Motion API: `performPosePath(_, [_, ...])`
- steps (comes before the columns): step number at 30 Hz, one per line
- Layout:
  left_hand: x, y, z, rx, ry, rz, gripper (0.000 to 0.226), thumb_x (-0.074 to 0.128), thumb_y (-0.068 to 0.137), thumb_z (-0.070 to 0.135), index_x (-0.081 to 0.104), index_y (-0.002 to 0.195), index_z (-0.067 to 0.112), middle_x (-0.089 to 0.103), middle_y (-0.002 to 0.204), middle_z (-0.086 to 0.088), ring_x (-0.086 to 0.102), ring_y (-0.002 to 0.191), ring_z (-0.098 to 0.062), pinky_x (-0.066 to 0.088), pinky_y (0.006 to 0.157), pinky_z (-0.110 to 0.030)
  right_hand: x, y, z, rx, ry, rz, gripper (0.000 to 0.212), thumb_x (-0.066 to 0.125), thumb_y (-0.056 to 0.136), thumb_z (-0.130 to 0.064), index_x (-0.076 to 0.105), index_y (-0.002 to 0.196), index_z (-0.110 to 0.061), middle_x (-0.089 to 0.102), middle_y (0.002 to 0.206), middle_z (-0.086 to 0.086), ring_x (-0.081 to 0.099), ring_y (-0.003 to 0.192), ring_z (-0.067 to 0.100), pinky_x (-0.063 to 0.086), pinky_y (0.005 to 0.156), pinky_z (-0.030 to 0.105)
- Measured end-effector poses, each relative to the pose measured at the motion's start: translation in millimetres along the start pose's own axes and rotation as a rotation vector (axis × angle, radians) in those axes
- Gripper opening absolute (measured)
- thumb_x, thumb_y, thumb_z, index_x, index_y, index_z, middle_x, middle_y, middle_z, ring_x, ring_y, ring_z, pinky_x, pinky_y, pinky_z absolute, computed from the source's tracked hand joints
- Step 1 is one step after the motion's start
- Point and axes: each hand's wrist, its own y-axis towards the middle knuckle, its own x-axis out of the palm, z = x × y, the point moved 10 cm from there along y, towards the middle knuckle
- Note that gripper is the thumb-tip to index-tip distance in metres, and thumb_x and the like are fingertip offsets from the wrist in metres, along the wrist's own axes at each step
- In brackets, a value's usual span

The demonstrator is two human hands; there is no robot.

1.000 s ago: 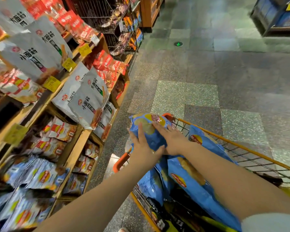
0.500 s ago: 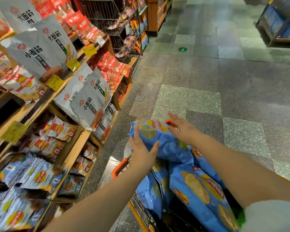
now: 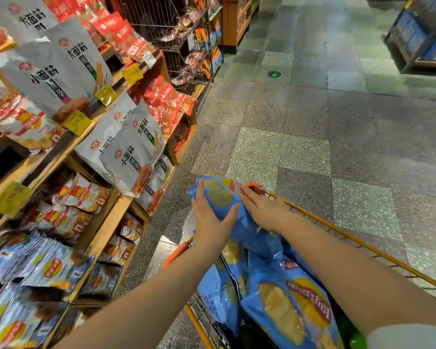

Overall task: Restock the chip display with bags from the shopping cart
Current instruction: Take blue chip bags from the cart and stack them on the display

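Fingers of the left hand curl up the near side of a blue chip bag, thumb spread across its front — a grip around the bag's left edge. Right hand lies flat on the same bag, fingers straight, pressing its right side. That bag stands raised above the orange shopping cart, over more blue bags piled inside. Left of the cart, the wooden chip display holds rows of snack packets.
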Motion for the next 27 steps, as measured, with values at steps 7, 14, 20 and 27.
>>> performPosePath(7, [-36.8, 18.0, 7.8, 0.029, -0.022, 0.132, 0.101, 0.075, 0.081, 0.024, 0.001, 0.151, 0.028, -0.004, 0.158, 0.001, 0.013, 0.132, 0.004, 0.017, 0.092, -0.01, 2.5, -18.5, -27.1, -0.007, 0.081, 0.035, 0.057, 0.017, 0.099, -0.053, -0.001, 0.151, -0.037, 0.029, 0.155, 0.008, 0.039, 0.134, 0.034, 0.025, 0.111, 0.048])
performPosePath(14, [-58.0, 52.6, -6.5, 0.04, 0.053, 0.118, 0.101, 0.076, 0.08, 0.012, 0.005, 0.152, 0.018, 0.005, 0.156, -0.009, 0.016, 0.142, -0.016, 0.014, 0.09, -0.003, 10.8, -19.7, -22.9, -0.043, 0.155, 0.031, 0.073, 0.037, 0.095, -0.056, -0.007, 0.15, -0.038, 0.025, 0.155, 0.012, 0.036, 0.136, 0.032, 0.033, 0.109, 0.039])
performPosePath(20, [-64.9, 91.7, -13.1, 0.064, 0.069, 0.027, 0.113, 0.083, 0.07, 0.02, 0.005, 0.152, 0.02, 0.012, 0.155, -0.011, 0.019, 0.143, -0.023, 0.02, 0.116, -0.03, -21.1, -8.3, 12.6, 0.05, 0.182, 0.073, 0.092, 0.054, 0.087, -0.058, -0.009, 0.15, -0.036, 0.001, 0.16, 0.011, 0.008, 0.147, 0.027, 0.012, 0.119, 0.039])
performPosePath(27, [-77.1, 131.5, -37.7, 0.046, 0.11, 0.003, 0.114, 0.081, 0.062, 0.045, 0.009, 0.15, 0.034, 0.025, 0.153, -0.009, 0.031, 0.14, -0.026, 0.031, 0.113, -0.051, 11.9, 5.7, 0.8, 0.015, 0.07, -0.045, 0.099, 0.053, 0.08, -0.069, -0.017, 0.145, -0.041, 0.001, 0.16, 0.008, 0.019, 0.145, 0.029, 0.021, 0.117, 0.042])
